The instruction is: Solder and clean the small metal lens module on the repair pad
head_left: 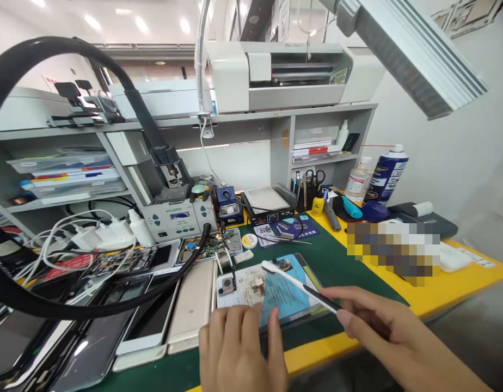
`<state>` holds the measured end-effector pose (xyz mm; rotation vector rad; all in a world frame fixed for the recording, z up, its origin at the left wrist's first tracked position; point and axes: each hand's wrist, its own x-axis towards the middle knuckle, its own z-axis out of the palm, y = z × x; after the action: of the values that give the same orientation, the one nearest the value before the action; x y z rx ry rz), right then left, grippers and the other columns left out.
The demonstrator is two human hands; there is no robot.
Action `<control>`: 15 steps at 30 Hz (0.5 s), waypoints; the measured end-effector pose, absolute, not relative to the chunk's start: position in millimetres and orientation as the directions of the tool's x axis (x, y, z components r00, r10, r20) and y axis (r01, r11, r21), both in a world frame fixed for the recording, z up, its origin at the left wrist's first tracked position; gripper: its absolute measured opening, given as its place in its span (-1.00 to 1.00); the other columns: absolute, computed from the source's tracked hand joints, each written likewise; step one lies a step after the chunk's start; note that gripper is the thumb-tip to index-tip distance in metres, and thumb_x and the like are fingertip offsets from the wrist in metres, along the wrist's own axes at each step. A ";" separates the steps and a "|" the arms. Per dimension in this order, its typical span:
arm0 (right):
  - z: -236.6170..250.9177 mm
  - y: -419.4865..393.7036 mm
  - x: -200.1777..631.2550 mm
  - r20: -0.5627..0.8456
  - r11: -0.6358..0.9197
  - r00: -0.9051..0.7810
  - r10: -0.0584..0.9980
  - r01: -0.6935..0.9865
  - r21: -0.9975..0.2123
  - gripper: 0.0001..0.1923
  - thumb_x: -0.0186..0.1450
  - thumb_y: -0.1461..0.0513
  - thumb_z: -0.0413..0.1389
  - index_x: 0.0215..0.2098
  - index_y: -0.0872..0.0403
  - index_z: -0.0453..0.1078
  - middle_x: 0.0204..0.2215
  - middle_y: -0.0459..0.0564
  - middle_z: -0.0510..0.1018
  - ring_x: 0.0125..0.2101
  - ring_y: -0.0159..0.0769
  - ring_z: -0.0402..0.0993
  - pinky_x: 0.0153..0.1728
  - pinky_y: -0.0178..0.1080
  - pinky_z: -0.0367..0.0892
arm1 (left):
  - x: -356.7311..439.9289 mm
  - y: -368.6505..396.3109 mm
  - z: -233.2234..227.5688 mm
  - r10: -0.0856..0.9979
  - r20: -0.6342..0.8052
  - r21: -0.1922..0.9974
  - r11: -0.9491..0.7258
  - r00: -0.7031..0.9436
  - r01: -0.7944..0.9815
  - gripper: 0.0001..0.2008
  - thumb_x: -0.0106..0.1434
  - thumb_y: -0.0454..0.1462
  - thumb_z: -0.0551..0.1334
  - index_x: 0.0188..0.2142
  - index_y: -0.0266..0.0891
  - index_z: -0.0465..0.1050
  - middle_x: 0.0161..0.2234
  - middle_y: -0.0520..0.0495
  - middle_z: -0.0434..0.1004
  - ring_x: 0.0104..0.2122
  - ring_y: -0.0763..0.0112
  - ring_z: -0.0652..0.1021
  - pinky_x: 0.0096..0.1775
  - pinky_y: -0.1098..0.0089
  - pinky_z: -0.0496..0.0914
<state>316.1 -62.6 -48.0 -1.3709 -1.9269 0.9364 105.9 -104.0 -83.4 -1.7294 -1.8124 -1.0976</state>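
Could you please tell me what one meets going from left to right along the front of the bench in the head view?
Dark phones → gold phone → left hand → blue mat → white-tipped tool → right hand.

One view only, from the person's head, looking forward and down across the worktop (357,256) from its near edge. It sits close: both hands fill the bottom of the picture, the left hand (241,348) at 6 o'clock and the right hand (398,343) at 4 o'clock. The shelf unit (276,141) rises at 12 o'clock, and a lamp head (415,54) hangs in at 1 o'clock. Straight edges bow toward the borders.
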 end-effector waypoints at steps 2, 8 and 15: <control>-44.5 -59.8 316.8 0.036 0.200 -0.298 0.954 0.545 -0.814 -0.49 0.42 -0.08 0.01 0.22 -0.07 0.41 -0.11 -0.02 0.64 -0.08 -0.15 0.56 -0.13 -0.34 0.50 | 96.0 -92.6 -82.3 0.706 0.702 0.168 -0.030 -0.099 0.985 -0.87 0.31 -0.18 0.26 -0.27 -0.18 0.49 -0.37 -0.12 0.54 -0.27 0.06 0.46 -0.25 0.17 0.21; -41.7 -55.5 322.9 -0.062 0.154 -0.349 0.935 0.559 -0.814 -0.50 0.40 -0.12 0.01 0.25 -0.24 0.36 0.22 -0.14 0.46 0.22 -0.13 0.34 0.25 -0.19 0.21 | 89.4 -74.1 -80.6 0.734 0.678 0.099 -0.027 -0.048 0.995 -0.90 0.32 -0.27 0.19 -0.29 -0.17 0.49 -0.37 -0.11 0.51 -0.27 0.03 0.42 -0.26 0.15 0.17; -46.2 -50.6 319.2 -0.077 0.125 -0.344 0.936 0.529 -0.840 -0.55 0.39 -0.11 0.03 0.15 -0.20 0.47 0.14 -0.10 0.54 0.14 -0.11 0.45 0.16 -0.18 0.36 | 73.8 -76.8 -81.7 0.729 0.685 0.084 -0.078 -0.001 0.993 -0.90 0.31 -0.25 0.23 -0.22 -0.18 0.50 -0.33 -0.11 0.51 -0.25 0.08 0.41 -0.25 0.17 0.20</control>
<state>319.2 -50.6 -46.2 -1.4095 -1.9323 1.1258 73.8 -76.8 -81.7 -1.8536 -1.7729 -0.8229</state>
